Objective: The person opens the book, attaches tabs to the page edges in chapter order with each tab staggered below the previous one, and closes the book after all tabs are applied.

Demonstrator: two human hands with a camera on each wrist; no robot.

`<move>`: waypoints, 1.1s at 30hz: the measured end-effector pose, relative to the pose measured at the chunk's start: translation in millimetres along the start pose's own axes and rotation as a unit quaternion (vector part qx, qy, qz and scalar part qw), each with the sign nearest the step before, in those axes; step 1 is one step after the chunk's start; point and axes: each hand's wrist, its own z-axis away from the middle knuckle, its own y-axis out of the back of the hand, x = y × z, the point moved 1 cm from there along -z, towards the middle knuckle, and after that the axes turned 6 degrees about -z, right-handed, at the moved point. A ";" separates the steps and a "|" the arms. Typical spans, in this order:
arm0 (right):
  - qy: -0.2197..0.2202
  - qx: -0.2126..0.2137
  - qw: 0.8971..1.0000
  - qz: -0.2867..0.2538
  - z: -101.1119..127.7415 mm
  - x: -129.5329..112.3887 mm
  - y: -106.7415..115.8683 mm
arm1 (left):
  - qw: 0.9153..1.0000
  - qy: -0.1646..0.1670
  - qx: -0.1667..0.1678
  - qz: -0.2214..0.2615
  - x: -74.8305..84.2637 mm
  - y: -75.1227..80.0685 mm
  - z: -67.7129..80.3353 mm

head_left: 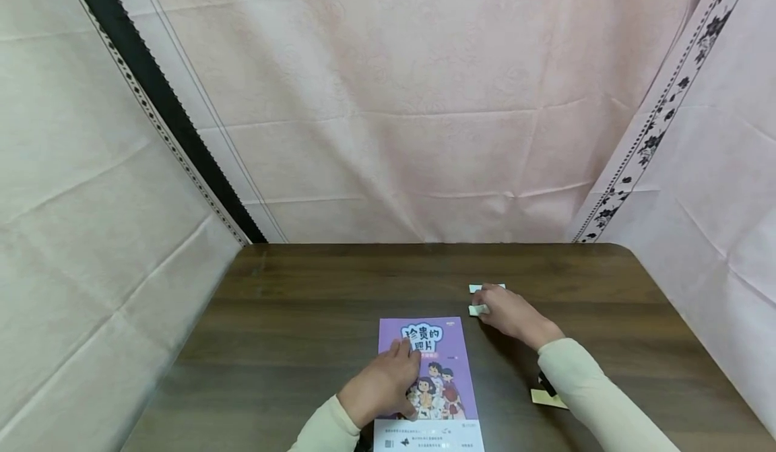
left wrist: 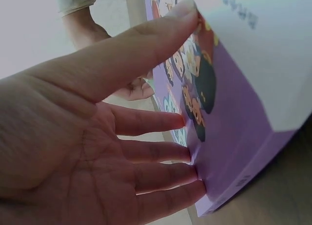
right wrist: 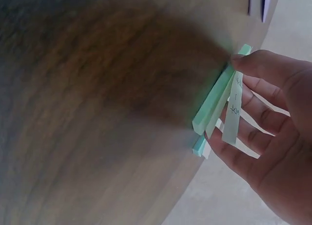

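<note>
The right hand reaches forward over the counter, and its thumb and fingers pinch a pale green sticky-note pad. One leaf, with handwriting on it, is lifted off the pad and lies between the fingertips. In the head view that pad sits just under the fingertips, and a second pale pad lies just beyond it, near but apart. Nearer the person, by the right sleeve, a yellowish note rests on the wood beside a small dark object I cannot make out.

The left hand lies flat and spread on the purple book, fingers straight, the thumb pressing the cover and the four fingertips against its edge. The book is closed, face up, at the near middle of the counter, well apart from the pads.

As I judge it, the step in hand is peeling one leaf from the pad while the book is steadied. The next move would call for freeing that leaf cleanly, without dragging the pad along, then carrying it across to the book, which the left hand would have to open or keep in place.
</note>
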 end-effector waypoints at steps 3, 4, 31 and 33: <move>0.007 0.007 1.000 0.010 1.5 0.2 -0.2 | 1.000 0.000 0.001 0.001 -0.9 0.8 2.1; 0.008 0.012 1.000 0.016 3.0 0.6 0.1 | 1.000 -0.001 0.002 0.000 -0.7 0.7 1.6; -0.005 -0.068 0.995 0.066 44.7 -35.8 3.6 | 1.000 -0.001 -0.022 0.022 -2.0 -1.3 1.5; -0.017 -0.072 0.996 0.055 46.2 -32.1 4.8 | 1.000 -0.004 -0.020 0.023 -1.6 -1.7 1.2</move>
